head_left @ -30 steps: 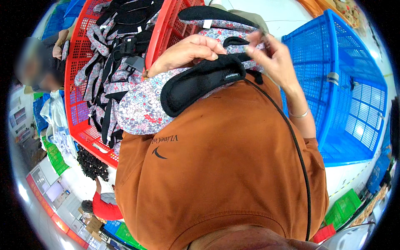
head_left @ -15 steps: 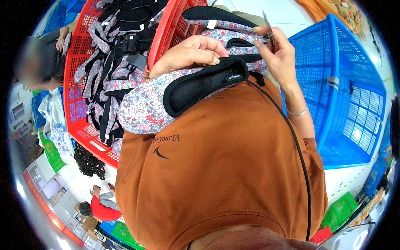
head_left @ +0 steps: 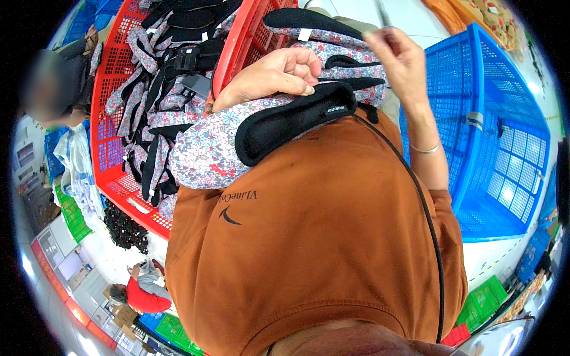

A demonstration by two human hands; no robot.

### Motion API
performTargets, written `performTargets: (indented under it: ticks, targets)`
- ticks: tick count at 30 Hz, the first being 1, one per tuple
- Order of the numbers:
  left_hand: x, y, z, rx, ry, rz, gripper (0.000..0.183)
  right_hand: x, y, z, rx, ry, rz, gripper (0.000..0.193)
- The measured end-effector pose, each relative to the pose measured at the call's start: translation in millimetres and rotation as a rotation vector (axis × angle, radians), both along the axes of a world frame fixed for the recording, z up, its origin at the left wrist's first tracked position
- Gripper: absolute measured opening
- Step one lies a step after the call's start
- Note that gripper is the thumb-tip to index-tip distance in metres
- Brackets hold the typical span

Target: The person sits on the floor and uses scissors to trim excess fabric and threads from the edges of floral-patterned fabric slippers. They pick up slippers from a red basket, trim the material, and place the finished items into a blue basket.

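Note:
A floral slipper [head_left: 205,151] with a black insole lies tilted across my lap, its rounded end toward the left. Its upper edge is pinched by my left hand [head_left: 276,74], whose thumb rests beside the black lining. Up and to the right, apart from that slipper, my right hand [head_left: 404,68] is closed on thread snips [head_left: 383,13]; their narrow metal blade points away from me and is blurred. Between my hands and beyond them, more floral slippers [head_left: 350,72] with black soles lie stacked on my lap, one bearing a small white tag.
On the left stands a red perforated crate [head_left: 139,204] heaped with similar slippers. Blue crates [head_left: 463,199] stand at my right. A black cable [head_left: 430,228] runs down my orange shirt. One person is at the far left; another, in red [head_left: 145,296], is at the lower left.
My right hand has lifted away from the slippers, up and slightly right, with the snips. My left hand and the slipper have barely shifted.

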State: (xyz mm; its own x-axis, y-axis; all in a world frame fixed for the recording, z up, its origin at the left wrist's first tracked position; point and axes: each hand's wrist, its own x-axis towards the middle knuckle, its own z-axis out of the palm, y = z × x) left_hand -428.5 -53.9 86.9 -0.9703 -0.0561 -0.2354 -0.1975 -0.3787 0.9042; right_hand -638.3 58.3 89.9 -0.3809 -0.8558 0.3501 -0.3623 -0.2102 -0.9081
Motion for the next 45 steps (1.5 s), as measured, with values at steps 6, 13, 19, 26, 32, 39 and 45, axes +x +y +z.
performTargets:
  ticks: [6,13,19,26,32,39,45]
  targets:
    - [-5,10,19,-0.276,-0.024,-0.028,0.025,11,37,0,0.282,0.065,0.11,0.034]
    - [-10,8,15,-0.522,-0.044,-0.013,0.027,33,44,17,0.428,0.242,0.161,0.045]
    - [-19,17,9,-0.863,0.187,-0.09,0.06,40,43,13,0.4,-0.002,0.179,0.024]
    - [-31,-27,38,-1.033,0.016,0.327,0.02,39,-14,12,0.158,-0.092,0.061,0.037]
    - [-30,-44,55,-1.159,0.024,0.645,0.016,41,-36,15,0.15,-0.018,0.04,0.044]
    - [-26,-59,32,-0.657,0.134,0.595,0.013,30,-31,12,0.173,-0.564,0.364,0.044]
    - [-26,-47,32,-0.09,0.167,0.59,0.026,34,-23,16,0.154,-0.852,0.46,0.051]
